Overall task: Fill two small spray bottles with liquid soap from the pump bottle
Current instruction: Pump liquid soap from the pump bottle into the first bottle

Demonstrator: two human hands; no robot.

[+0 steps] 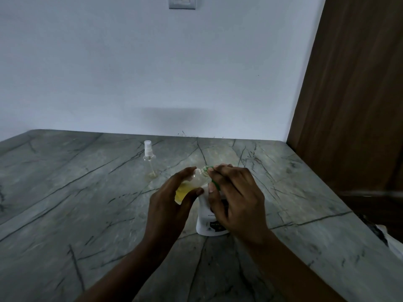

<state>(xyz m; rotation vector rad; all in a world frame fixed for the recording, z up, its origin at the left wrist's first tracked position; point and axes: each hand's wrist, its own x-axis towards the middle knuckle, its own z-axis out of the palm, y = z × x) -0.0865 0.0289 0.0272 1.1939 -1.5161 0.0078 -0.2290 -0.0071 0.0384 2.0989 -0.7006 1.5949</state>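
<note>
My left hand is wrapped around a small clear spray bottle that is tilted to the right, with yellow liquid in its lower part and its neck uncapped. My right hand rests over the green pump head of the white pump bottle, which stands on the counter under it; the pump's nozzle is beside the small bottle's open neck. A second small spray bottle, clear with its white sprayer cap on, stands upright farther back on the left, with a little yellowish liquid at its bottom.
Everything sits on a grey marble counter against a white wall. A dark wooden panel rises on the right. Something white shows past the counter's right edge.
</note>
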